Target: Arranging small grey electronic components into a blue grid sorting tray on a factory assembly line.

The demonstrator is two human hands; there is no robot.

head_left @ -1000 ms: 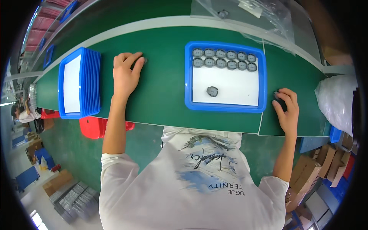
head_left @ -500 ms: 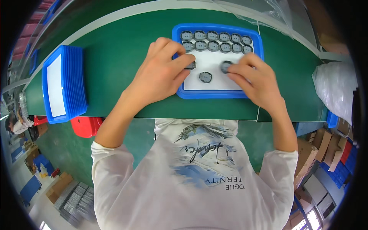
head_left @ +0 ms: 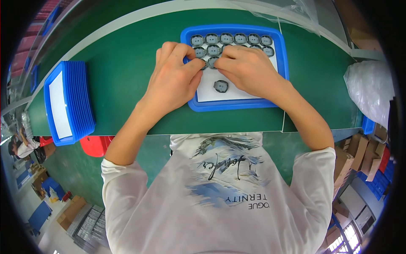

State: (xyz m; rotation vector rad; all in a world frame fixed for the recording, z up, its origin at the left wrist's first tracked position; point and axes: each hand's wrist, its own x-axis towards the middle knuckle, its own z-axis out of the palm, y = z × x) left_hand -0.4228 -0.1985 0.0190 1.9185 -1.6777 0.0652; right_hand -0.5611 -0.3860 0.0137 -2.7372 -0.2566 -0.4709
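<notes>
A blue tray (head_left: 237, 104) with a white floor lies on the green table (head_left: 127, 80). Rows of small round grey parts (head_left: 226, 39) line its far side. One loose grey part (head_left: 220, 86) lies alone on the white floor. My left hand (head_left: 174, 80) reaches over the tray's left rim, its fingertips pinching a grey part (head_left: 204, 64) in the second or third row. My right hand (head_left: 249, 70) lies over the tray's middle, fingertips on another grey part (head_left: 212, 62) right beside the left fingers. The hands cover part of the rows.
A stack of blue trays (head_left: 69, 101) stands on the table's left end. A clear plastic bag (head_left: 372, 91) sits at the right, another clear plastic bag (head_left: 296, 10) beyond the tray. Cardboard boxes (head_left: 366, 154) are on the floor at right, a red stool (head_left: 95, 146) under the table.
A second ago my hands were spread wide on the table, apart from the tray. They came together over the tray and now press grey parts into the rows.
</notes>
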